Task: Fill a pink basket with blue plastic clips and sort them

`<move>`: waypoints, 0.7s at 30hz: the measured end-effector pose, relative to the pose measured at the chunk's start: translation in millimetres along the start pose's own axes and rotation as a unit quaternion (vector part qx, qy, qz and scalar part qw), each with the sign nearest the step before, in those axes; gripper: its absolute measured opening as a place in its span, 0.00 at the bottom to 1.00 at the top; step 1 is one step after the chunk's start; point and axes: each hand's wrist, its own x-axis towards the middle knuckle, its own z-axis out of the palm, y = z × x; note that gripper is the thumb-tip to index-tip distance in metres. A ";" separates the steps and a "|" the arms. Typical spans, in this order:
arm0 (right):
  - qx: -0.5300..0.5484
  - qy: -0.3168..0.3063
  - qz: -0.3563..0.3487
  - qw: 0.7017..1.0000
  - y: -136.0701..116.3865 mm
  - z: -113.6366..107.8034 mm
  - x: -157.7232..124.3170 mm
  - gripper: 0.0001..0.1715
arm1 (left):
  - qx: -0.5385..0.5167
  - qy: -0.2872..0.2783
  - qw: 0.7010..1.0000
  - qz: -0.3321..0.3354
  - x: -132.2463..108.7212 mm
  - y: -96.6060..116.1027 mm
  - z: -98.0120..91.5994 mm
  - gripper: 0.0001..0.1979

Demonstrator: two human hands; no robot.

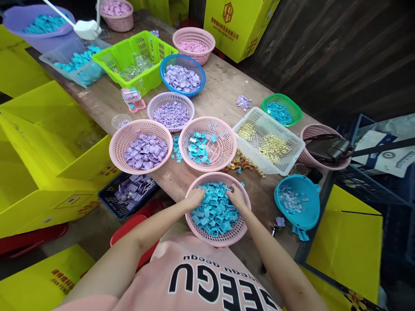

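Note:
A pink perforated basket (218, 242) at the table's near edge holds a heap of small blue plastic pieces (215, 211). My left hand (196, 198) reaches over its left rim, fingers curled in at the heap; what they hold is hidden. On the right side of the same basket, my right hand (237, 198) has its thumb and fingers closed on a small blue plastic piece (229, 188). Just beyond stands a second pink basket (223, 140) with fewer blue pieces gathered on its left side.
Left of it, a pink basket (116, 149) carries purple pieces. A white basket (292, 144) with cream-coloured parts stands right, near a blue bowl (313, 203) of clear pieces. Farther back are a blue basket (201, 82) and a green crate (112, 56). Yellow boxes (32, 129) flank the table.

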 end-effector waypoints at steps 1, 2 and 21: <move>0.024 -0.012 0.009 1.000 6.2 -2.0 -5.5 0.14 | -0.016 -0.001 1.000 0.006 -1.9 -2.4 -2.5 0.14; 0.041 -0.021 0.014 0.999 11.6 -2.7 -11.1 0.12 | -0.048 -0.004 0.999 0.008 -4.0 -5.1 -4.8 0.14; -0.240 -0.031 0.006 0.970 -23.9 17.7 -49.7 0.13 | -0.134 -0.048 0.990 0.019 -38.1 11.8 20.0 0.23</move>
